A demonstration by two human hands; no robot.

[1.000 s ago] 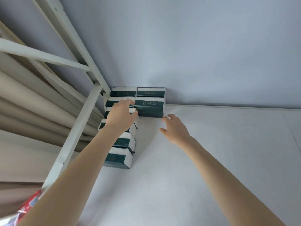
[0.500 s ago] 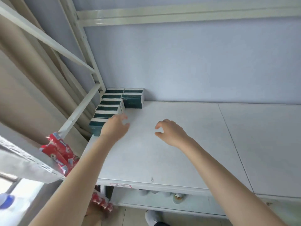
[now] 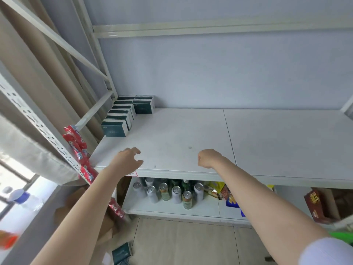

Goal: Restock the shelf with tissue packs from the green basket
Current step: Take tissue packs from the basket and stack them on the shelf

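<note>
The white shelf (image 3: pixel 267 142) holds tissue packs (image 3: pixel 122 119) only in its back-left corner, so restocking looks barely begun and the step in hand seems to be fetching another pack. Both hands hang empty over the shelf's front edge, well apart: the left hand (image 3: pixel 127 159) has loosely spread fingers and the right hand (image 3: pixel 209 158) is curled on nothing. The next move probably calls for a reach down right, where the green basket (image 3: pixel 342 237) is only a blurred sliver, its contents hidden.
</note>
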